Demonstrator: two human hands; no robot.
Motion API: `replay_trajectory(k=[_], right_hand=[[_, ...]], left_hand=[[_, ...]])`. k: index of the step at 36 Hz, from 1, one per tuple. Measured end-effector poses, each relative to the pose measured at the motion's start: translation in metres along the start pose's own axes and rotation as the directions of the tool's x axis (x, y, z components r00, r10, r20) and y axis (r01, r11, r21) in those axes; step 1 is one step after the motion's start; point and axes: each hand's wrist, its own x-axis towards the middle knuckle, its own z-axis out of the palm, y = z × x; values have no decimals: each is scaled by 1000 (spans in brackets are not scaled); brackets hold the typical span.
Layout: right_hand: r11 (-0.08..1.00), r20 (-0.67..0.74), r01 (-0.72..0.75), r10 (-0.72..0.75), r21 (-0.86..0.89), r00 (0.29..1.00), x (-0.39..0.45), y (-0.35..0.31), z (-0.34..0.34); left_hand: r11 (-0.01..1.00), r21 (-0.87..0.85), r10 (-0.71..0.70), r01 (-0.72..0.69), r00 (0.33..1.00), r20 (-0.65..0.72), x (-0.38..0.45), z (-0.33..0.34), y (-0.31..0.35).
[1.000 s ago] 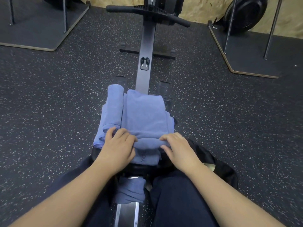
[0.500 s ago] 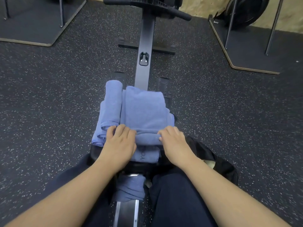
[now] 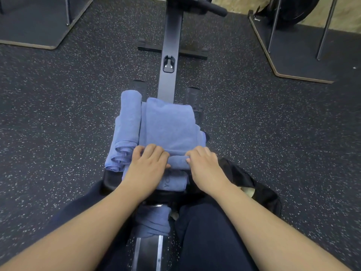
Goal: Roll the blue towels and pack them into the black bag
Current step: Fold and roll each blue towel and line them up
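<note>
A folded blue towel (image 3: 168, 126) lies flat on a stack of towels on the rowing machine seat (image 3: 109, 179). Its near edge is curled into a small roll (image 3: 178, 162). My left hand (image 3: 148, 165) and my right hand (image 3: 203, 166) both grip that roll, fingers curled over it. A rolled blue towel (image 3: 130, 118) lies along the stack's left side. Another blue towel (image 3: 152, 222) sits on the rail between my legs. The black bag (image 3: 259, 190) lies on the floor by my right thigh, partly hidden by my right arm.
The rowing machine rail (image 3: 170, 49) runs away from me, with footrests (image 3: 192, 96) either side and a handle (image 3: 213, 8) at the far end. Dark platforms with metal posts (image 3: 297, 61) stand at the far left and right. Speckled rubber floor surrounds me.
Both hands have curled the towel's near edge further over, so the roll is thicker and has shifted slightly away from me. The camera has tilted forward a little.
</note>
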Motion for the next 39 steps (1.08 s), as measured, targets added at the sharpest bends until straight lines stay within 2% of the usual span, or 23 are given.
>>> replay_trajectory(k=[4, 8, 12, 14, 16, 20, 22, 28, 34, 39], right_hand=[[1000, 24, -10, 10, -1, 1000, -1, 0, -2], [1000, -44, -18, 18, 14, 999, -1, 0, 0], [1000, 45, -16, 17, -4, 999, 2, 0, -4], [1000, -24, -12, 12, -21, 1000, 0, -1, -4], [1000, -160, 8, -11, -18, 987, -1, -2, -4], [980, -267, 192, -198, -49, 943, -3, -13, -5], [969, -270, 233, -248, -87, 930, -3, -18, -4], [954, -196, 209, -252, -216, 948, 0, -15, 3], [959, -221, 177, -225, -220, 949, 7, -13, 4], [969, -223, 144, -189, -203, 956, 12, -14, 7]], left_hand=[[1000, 12, -16, 16, 999, 33, 2, 4, 1], [999, 37, 24, -28, 995, 94, 2, 3, -2], [998, 43, 51, -53, 998, 39, 3, 5, -2], [999, 27, 43, -43, 999, 2, 3, 6, 0], [1000, 8, 25, -24, 999, -25, 4, 6, 0], [1000, -17, 9, -9, 999, -35, 6, 7, -2], [1000, -31, 0, -1, 999, -33, 7, 8, -3], [995, -91, -29, 27, 999, -22, 8, 7, -7], [971, -219, -100, 100, 995, 14, 10, -3, -7], [985, -150, -72, 86, 993, 96, 7, -9, -7]])
